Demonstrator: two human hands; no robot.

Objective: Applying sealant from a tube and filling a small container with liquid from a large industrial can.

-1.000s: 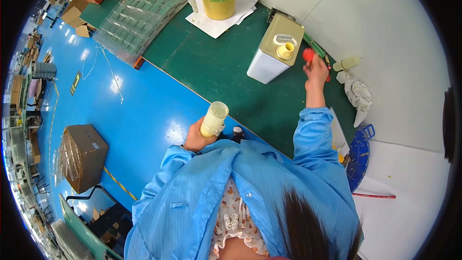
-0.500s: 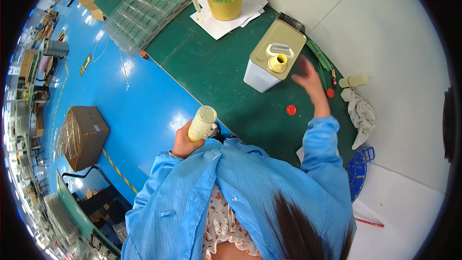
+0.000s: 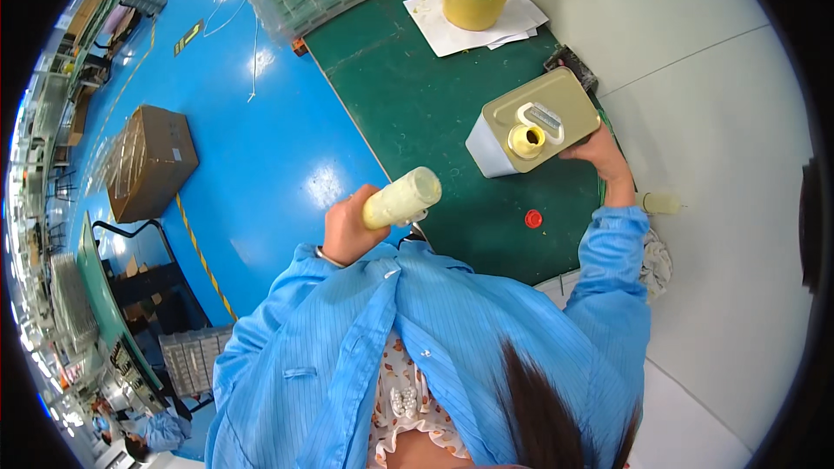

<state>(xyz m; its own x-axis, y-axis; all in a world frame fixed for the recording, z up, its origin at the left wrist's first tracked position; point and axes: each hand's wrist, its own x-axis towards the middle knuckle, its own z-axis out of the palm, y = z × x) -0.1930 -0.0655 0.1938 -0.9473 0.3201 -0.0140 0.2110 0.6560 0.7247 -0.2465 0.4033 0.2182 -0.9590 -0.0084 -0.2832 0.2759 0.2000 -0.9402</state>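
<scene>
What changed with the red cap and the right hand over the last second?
The right hand let go of the red cap, which now lies on the green mat, and moved onto the metal can. The left hand holds the pale bottle as before.

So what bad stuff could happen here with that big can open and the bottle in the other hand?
The metal can has its spout uncapped, and the right hand grips it by one side, so lifting or tipping it could slosh liquid onto the green table. The left hand holds the pale bottle tilted beyond the table's edge, so it might drip or fall to the blue floor. The red cap lies loose and could roll away.
</scene>
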